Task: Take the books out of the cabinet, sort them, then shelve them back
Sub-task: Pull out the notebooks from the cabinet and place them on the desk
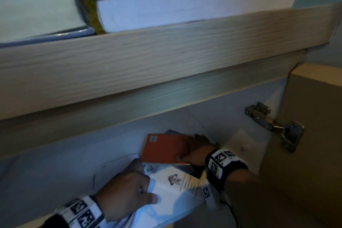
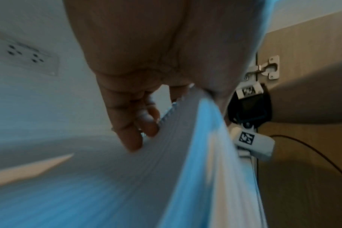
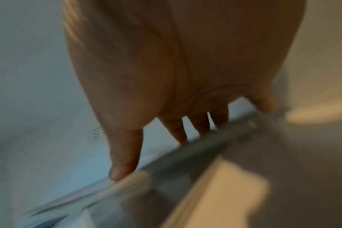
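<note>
On the cabinet shelf point(image 1: 55, 168), the left hand point(image 1: 124, 192) pinches a white-covered book point(image 1: 172, 189) bearing a portrait; the right hand point(image 1: 196, 153) grasps an orange book point(image 1: 162, 150) lying atop it.

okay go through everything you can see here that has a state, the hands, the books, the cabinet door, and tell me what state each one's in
left hand: grips the white book's edge, thumb on top.
right hand: holds the orange book, thumb on its cover.
white book: lying in the cabinet, closed.
orange book: closed, lying on other books.
cabinet door: swung open on its hinge.
books on top: stacked flat, closed.
</note>
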